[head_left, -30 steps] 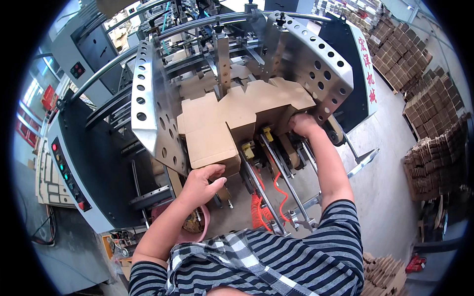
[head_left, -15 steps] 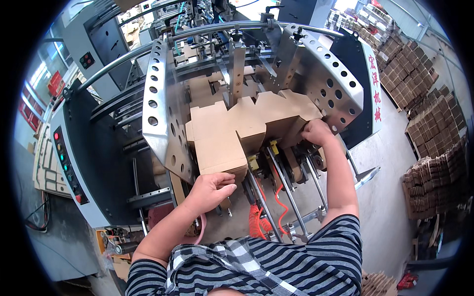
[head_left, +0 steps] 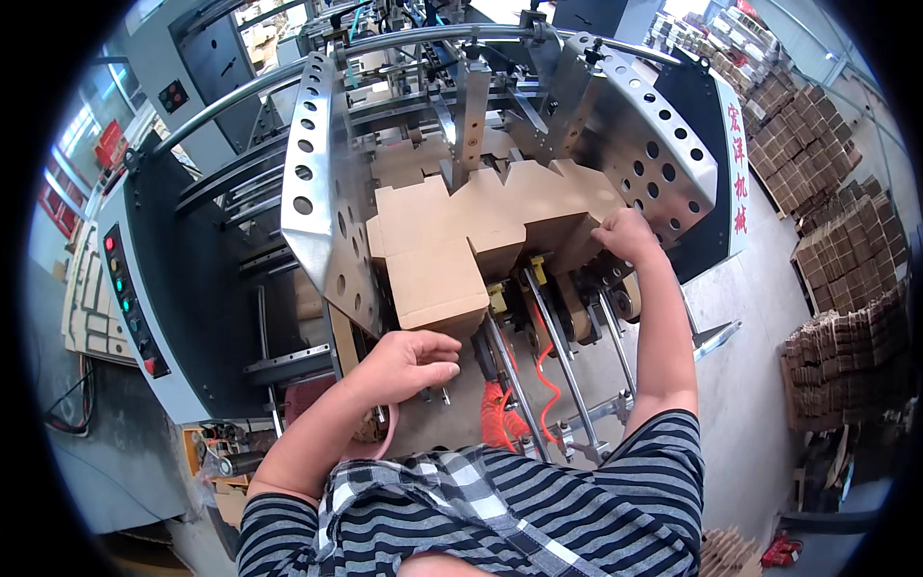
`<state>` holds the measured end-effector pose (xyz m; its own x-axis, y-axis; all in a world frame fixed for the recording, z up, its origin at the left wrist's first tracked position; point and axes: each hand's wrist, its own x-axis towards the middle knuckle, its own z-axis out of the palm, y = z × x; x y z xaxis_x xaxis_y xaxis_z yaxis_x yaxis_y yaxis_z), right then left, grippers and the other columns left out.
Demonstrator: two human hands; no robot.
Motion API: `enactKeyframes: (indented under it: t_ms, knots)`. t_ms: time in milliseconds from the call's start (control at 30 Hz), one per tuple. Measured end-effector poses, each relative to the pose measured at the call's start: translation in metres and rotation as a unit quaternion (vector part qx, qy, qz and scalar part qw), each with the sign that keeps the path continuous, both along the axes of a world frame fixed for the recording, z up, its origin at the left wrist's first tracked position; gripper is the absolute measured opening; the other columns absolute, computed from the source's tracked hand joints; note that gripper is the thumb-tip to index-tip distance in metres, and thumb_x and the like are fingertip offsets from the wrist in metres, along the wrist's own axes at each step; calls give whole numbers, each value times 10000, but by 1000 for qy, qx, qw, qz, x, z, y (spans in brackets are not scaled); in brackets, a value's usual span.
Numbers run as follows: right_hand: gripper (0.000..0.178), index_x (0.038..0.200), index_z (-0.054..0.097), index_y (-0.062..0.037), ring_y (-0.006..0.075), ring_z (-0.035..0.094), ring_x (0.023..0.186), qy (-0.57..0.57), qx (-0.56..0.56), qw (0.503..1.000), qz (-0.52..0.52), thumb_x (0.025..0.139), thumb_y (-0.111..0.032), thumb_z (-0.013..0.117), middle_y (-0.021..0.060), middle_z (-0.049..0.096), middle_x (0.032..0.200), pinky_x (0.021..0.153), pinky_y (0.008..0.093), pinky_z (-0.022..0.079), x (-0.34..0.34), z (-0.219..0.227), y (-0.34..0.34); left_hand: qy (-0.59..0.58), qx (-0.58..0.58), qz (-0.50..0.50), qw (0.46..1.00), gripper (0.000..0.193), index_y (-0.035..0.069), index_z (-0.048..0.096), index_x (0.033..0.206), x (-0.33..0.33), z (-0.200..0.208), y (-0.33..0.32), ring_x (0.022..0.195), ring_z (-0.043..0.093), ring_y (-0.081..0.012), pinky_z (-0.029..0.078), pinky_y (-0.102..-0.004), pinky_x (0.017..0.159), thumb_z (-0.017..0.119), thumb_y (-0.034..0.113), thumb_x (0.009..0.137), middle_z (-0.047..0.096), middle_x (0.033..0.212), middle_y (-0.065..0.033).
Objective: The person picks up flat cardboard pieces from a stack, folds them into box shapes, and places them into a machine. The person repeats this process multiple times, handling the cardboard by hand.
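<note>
A thick stack of brown die-cut cardboard blanks (head_left: 437, 274) lies between two perforated metal side plates of a machine. The blanks have notched edges and a square flap reaching toward me at the left. Just below that flap's front edge is my left hand (head_left: 411, 367), its fingers stretched out and the thumb apart, holding nothing. At the right front edge of the stack my right hand (head_left: 630, 237) is closed, with its curled fingers on the edge of the cardboard. Its thumb and the underside of its grip are hidden.
The left plate (head_left: 306, 183) and right plate (head_left: 654, 144) flank the stack. Metal rods (head_left: 567, 370) and a coiled orange air hose (head_left: 500, 415) lie below it. A button panel (head_left: 130, 303) is at left. Piled cardboard (head_left: 836, 361) stands on the floor at right.
My left hand has come off the front edge of the flap and now sits slightly below it, fingers apart. The right hand stays at the stack's right edge. The whole view has shifted slightly.
</note>
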<state>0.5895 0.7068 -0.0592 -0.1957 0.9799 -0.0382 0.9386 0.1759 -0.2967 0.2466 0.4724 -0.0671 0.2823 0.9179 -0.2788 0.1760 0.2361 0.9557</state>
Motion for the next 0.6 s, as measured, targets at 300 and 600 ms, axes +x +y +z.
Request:
enactKeyframes:
  t_ms: [300, 600]
  knots:
    - [212, 781, 707, -47, 329, 646, 754, -12, 0, 1000, 19, 736, -251, 673, 186, 655, 772, 728, 406, 510, -2, -4, -3, 118, 2, 38, 992, 305, -26, 635, 1091, -27, -8, -30, 843, 625, -95, 503, -245, 760, 678, 130, 833, 681, 954, -58]
    - [217, 829, 700, -50, 322, 642, 816, -57, 8, 997, 45, 743, -245, 660, 162, 669, 853, 760, 409, 510, -11, -30, -4, 69, 93, 142, 983, 796, -73, 206, 1422, -13, -25, -37, 1319, 374, -343, 309, -416, 1083, 668, 112, 801, 366, 1405, -267]
